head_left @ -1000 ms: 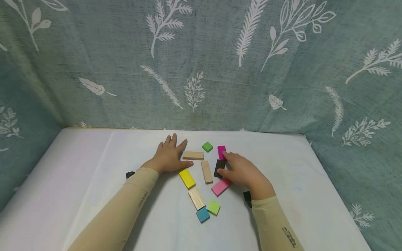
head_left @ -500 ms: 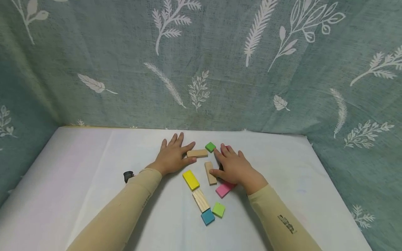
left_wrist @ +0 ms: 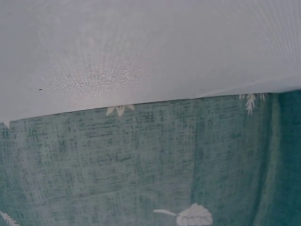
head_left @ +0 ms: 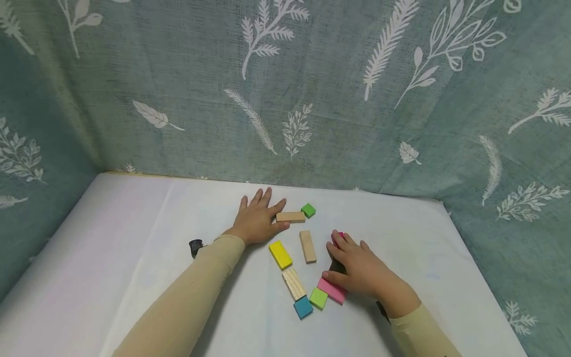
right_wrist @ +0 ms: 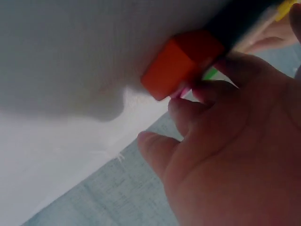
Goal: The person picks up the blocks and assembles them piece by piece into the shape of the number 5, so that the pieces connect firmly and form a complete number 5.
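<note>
In the head view my left hand (head_left: 256, 220) rests with fingers spread, its thumb and index finger on either side of the left end of a light wooden block (head_left: 290, 217). Further right, my right hand (head_left: 361, 265) lies over several blocks with its fingers outstretched. A magenta block (head_left: 342, 235) peeks out at its fingertips, and a black block (head_left: 337, 266) shows between thumb and index finger. Below the thumb is a pink block (head_left: 331, 291). An orange-red block (right_wrist: 176, 63) appears under the fingers in the right wrist view, hidden from the head view. No hand appears in the left wrist view.
A green block (head_left: 308, 210) meets the wooden block's right end. Between the hands lie another wooden block (head_left: 308, 246) and a yellow block (head_left: 280, 255). Nearer are a striped wooden block (head_left: 294, 284), a blue block (head_left: 303, 307) and a lime block (head_left: 318, 298). Patterned curtains (head_left: 267, 99) bound the white table.
My right hand first reached forward and left over the blocks, then came back right and nearer with the magenta, black and pink ones. The left hand nudged the wooden block up against the green one.
</note>
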Demonstrator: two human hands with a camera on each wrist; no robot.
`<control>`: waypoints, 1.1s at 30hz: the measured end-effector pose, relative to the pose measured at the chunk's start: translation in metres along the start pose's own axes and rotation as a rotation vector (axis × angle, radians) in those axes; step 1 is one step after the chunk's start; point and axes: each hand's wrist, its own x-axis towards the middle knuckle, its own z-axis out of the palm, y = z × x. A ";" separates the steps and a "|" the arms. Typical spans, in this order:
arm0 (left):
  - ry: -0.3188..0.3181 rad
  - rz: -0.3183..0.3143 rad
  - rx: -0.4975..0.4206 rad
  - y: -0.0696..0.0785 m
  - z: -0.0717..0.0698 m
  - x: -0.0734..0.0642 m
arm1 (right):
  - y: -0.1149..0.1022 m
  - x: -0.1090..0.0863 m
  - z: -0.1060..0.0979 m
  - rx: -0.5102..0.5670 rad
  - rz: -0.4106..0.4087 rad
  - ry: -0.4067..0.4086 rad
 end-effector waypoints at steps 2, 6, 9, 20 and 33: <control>-0.014 0.009 0.006 0.000 -0.001 0.001 | 0.002 0.002 -0.004 0.032 -0.011 0.030; -0.043 0.019 0.028 0.001 -0.003 0.007 | 0.004 0.023 -0.020 0.047 -0.040 0.143; -0.058 0.023 0.027 0.000 -0.004 0.009 | -0.002 0.051 -0.032 0.006 -0.034 0.200; 0.002 0.009 0.024 -0.003 0.002 0.012 | -0.007 0.110 -0.045 -0.120 -0.013 0.179; 0.003 0.017 0.048 -0.002 0.003 0.011 | -0.002 0.111 -0.044 0.010 0.028 0.174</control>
